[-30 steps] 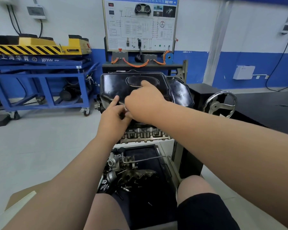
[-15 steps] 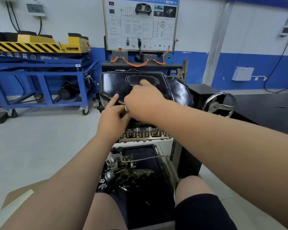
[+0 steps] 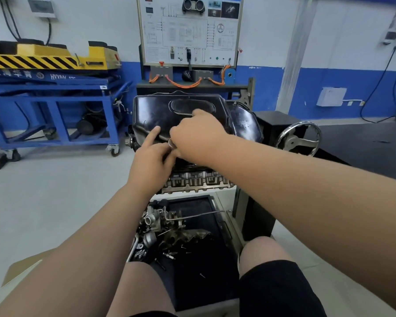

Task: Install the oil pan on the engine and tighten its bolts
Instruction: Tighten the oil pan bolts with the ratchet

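Hardly anything is shifting: left hand (image 3: 151, 162) and right hand (image 3: 198, 136) are working at the oil pan (image 3: 156, 110) rim; pan is sitting on the engine (image 3: 197, 182), bolting seemingly unfinished, grips indiscernible.

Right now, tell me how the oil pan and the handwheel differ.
The oil pan is a glossy black closed shell; the handwheel is a silvery spoked ring. The left hand and right hand touch the oil pan; nothing touches the handwheel. Both look metallic.
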A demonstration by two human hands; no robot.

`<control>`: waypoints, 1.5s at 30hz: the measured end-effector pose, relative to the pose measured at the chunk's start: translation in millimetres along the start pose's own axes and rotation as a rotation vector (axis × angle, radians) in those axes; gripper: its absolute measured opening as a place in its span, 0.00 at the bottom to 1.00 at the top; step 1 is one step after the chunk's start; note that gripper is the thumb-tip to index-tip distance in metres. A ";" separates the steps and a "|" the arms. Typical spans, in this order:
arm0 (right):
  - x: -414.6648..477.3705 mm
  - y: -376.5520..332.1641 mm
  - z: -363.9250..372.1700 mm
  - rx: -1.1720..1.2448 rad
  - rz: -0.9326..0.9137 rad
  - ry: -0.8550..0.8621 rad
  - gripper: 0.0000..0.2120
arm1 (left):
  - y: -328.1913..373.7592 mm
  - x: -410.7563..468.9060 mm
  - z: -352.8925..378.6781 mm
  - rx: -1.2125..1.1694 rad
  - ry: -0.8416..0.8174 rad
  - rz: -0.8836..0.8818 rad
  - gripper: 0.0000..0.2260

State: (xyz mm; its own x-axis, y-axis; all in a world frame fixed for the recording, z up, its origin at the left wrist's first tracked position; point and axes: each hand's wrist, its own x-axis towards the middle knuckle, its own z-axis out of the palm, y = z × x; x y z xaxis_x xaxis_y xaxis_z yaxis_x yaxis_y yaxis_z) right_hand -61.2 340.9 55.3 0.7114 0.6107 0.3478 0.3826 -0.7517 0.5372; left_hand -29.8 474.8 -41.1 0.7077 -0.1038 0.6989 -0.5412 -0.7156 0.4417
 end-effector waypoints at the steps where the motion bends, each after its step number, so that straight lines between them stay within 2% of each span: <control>1: -2.5 -8.5 2.1 0.130 0.117 -0.033 0.11 | 0.0 -1.5 2.5 -0.016 0.009 -0.020 0.09; 3: -2.4 -19.2 1.8 0.272 0.260 -0.098 0.12 | -0.3 -3.0 6.1 -0.039 0.049 -0.072 0.08; 4: -1.3 -18.7 -0.4 0.239 0.233 -0.094 0.12 | 0.5 -3.4 5.6 -0.038 0.071 -0.079 0.07; 7: 3.2 2.5 -4.2 -0.062 -0.109 0.016 0.09 | 4.7 -2.4 2.1 0.003 0.079 0.008 0.07; 9: 5.5 12.0 -9.6 -0.155 -0.231 0.032 0.08 | 5.9 -2.6 1.1 0.040 0.083 0.059 0.07; 11: 3.3 4.1 -7.3 -0.130 -0.156 -0.015 0.07 | 4.3 -3.3 2.7 0.053 0.079 0.045 0.08; 14: -4.4 -14.3 -4.3 0.198 0.182 -0.132 0.14 | 2.6 -5.3 6.5 0.037 0.069 -0.014 0.09; 15: -5.2 -16.2 -4.2 0.238 0.212 -0.145 0.13 | 3.0 -5.8 7.1 0.010 0.083 -0.025 0.09; 17: -2.3 -9.1 -4.0 0.070 0.057 -0.044 0.09 | 4.7 -6.2 6.3 -0.019 0.114 -0.007 0.09; 19: 1.0 1.8 -4.2 -0.159 -0.153 0.043 0.09 | 4.7 -5.8 3.1 -0.006 0.073 0.022 0.11; 20: 2.3 5.6 -6.6 -0.203 -0.196 0.055 0.09 | 4.6 -5.5 1.0 0.006 0.049 0.022 0.12; 22: 3.8 1.6 -6.0 -0.187 -0.150 0.003 0.08 | 6.2 -6.5 -1.8 0.030 0.037 -0.004 0.13; 25: -1.3 -11.5 -5.0 0.132 0.131 -0.131 0.12 | 10.1 -8.9 -0.1 0.040 0.063 0.003 0.16; 26: -2.3 -12.5 -5.4 0.178 0.159 -0.157 0.12 | 11.9 -10.2 0.8 0.045 0.068 -0.001 0.15; 27: -1.8 -10.1 -6.7 0.111 0.097 -0.129 0.11 | 13.7 -10.4 1.3 0.051 0.071 -0.011 0.13; 29: 2.0 2.5 -4.9 -0.119 -0.158 0.012 0.09 | 16.7 -10.1 1.0 0.097 0.067 -0.003 0.07; 31: 5.3 13.1 -7.5 -0.234 -0.269 0.046 0.09 | 15.3 -10.2 1.3 0.159 0.084 0.075 0.04; 33: 6.6 6.7 -8.2 -0.212 -0.207 -0.010 0.08 | 13.6 -10.2 2.8 0.139 0.088 0.085 0.06; 34: 5.6 -0.6 -7.5 -0.159 -0.113 -0.060 0.09 | 13.8 -10.5 3.5 0.108 0.085 0.057 0.08; 37: 0.6 -9.7 -6.3 0.203 0.203 -0.239 0.16 | 11.9 -10.0 5.8 0.082 0.118 0.038 0.14; 38: -1.4 -7.6 -9.2 0.189 0.176 -0.246 0.15 | 11.4 -10.1 6.1 0.101 0.127 0.054 0.13; 40: 0.1 2.5 -8.8 -0.042 -0.049 -0.092 0.09 | 10.3 -8.9 7.0 0.212 0.128 0.091 0.07; 42: 1.8 11.2 -8.4 -0.215 -0.249 0.004 0.09 | 8.0 -6.9 7.7 0.320 0.109 0.115 0.07; 43: 2.5 11.6 -9.1 -0.210 -0.264 0.021 0.09 | 7.2 -6.7 8.0 0.334 0.105 0.123 0.07; 45: 3.8 3.4 -6.9 -0.155 -0.164 -0.038 0.09 | 8.4 -9.1 8.3 0.265 0.107 0.108 0.10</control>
State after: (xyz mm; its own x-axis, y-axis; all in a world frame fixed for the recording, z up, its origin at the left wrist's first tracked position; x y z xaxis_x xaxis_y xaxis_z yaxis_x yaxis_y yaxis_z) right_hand -61.3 342.4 63.8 0.6698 0.7097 0.2183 0.4023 -0.5940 0.6966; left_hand -37.0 464.0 -48.4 0.5930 -0.1258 0.7953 -0.4630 -0.8613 0.2090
